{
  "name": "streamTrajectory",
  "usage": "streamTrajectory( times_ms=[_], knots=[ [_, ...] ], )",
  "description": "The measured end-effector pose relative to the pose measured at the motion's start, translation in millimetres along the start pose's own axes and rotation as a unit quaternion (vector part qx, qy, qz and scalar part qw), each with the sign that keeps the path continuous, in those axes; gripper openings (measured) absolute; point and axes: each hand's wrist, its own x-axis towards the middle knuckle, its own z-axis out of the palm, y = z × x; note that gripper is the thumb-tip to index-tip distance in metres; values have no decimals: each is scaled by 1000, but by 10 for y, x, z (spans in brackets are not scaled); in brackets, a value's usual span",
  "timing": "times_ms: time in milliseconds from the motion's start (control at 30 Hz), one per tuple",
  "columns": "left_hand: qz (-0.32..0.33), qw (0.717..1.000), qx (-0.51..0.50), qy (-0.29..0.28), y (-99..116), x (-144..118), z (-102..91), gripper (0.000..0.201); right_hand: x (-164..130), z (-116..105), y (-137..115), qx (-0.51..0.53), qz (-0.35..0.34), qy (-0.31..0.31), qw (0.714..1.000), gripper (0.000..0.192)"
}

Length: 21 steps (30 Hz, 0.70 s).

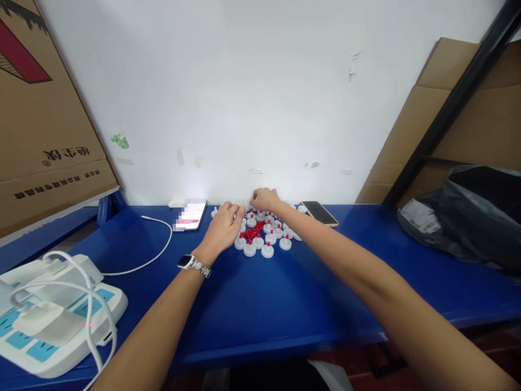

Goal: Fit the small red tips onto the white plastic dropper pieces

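My left hand (228, 224), wearing a watch (187, 262), bends its fingers over the left edge of a cluster of round white plastic caps (249, 250). My right hand (264, 200) reaches to the back of the cluster, its fingers curled in a pinch near the wall. What either hand grips is too small and partly hidden to make out. Many caps have a narrow spout, and several carry a small red tip (271, 232). A loose heap of small red tips (251, 234) lies among the caps, between my hands.
A lit phone (194, 214) lies left of the caps, and a dark phone (319, 213) lies to their right. A white power strip (101, 315) with cables occupies the left front of the blue table (285, 304). Black plastic bags (468, 217) sit at right; a cardboard box (49, 136) stands left.
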Motion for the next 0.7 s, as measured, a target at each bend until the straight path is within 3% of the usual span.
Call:
streamTrajectory(
  times_ms=[133,267,333,400,500,600,700],
  knots=[
    [7,1000,13,5,-39,6,13,43,-9,7,-2,13,8,-3,1000,19],
    [17,999,7,27,-20,-12,20,32,-257,-143,-22,108,6,68,992,22],
    [25,999,4,39,15,-26,27,35,-469,-216,-52,245,-11,104,964,24],
    [25,999,-9,39,57,-37,37,39,-694,-255,-88,369,-42,90,924,29],
    [10,997,-79,7,111,-39,43,33,-947,-265,-104,447,-54,59,891,37],
    [0,992,-122,-24,131,-32,33,33,-1045,-265,-34,401,-48,81,911,41],
    [5,996,-90,-19,113,-25,27,37,-1052,-269,65,225,-105,75,966,26]
  ],
)
